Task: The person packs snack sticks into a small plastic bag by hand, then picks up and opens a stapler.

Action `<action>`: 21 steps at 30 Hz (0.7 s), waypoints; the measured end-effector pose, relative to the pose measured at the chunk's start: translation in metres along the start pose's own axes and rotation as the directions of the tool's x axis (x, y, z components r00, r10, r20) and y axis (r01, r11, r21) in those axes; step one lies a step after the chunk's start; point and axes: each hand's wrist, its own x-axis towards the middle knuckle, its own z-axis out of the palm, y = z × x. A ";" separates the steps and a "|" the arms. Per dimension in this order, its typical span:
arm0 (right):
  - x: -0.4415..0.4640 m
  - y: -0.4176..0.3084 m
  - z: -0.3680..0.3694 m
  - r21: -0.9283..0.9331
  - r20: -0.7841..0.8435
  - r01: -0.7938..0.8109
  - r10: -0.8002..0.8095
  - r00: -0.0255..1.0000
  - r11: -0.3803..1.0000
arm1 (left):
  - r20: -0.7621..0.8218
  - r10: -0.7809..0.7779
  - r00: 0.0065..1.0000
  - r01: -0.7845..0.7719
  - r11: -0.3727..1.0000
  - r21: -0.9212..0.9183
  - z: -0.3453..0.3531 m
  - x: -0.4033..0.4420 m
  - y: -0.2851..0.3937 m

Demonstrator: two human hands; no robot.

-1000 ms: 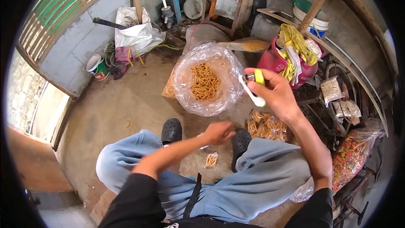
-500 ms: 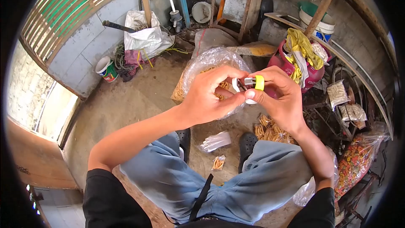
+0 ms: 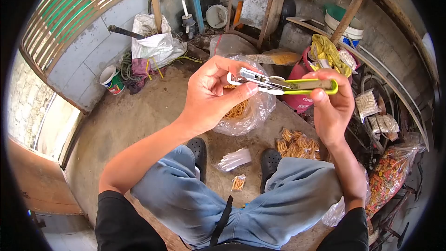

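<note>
A green-and-white stapler (image 3: 297, 85) is swung open lengthwise between my two hands, its metal insides showing. My left hand (image 3: 211, 95) pinches its white and metal end between thumb and fingers. At the other end, the fingers and thumb of my right hand (image 3: 335, 107) are closed on the green cover. Below them stands a large clear plastic bag (image 3: 258, 116) of brown snack sticks, partly hidden by my left hand. A small packet of sticks (image 3: 238, 182) and a stack of clear plastic packets (image 3: 233, 159) lie on the floor between my feet.
Several filled packets (image 3: 297, 145) are piled near my right shoe (image 3: 270, 165). A pink tub (image 3: 302, 72) with yellow cloth stands beyond my right hand. To the right leans a bag of colourful snacks (image 3: 392, 176). A white sack (image 3: 158, 46) rests by the wall.
The stapler, compact and mostly covered by my fingers before, is now stretched open. My right hand has moved right with the green cover; my left has shifted slightly left.
</note>
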 end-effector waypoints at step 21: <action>-0.004 -0.031 0.014 -0.378 0.434 0.643 -0.486 0.759 0.666 | 0.095 0.101 0.990 -0.100 0.995 -0.014 -0.010 -0.006 0.012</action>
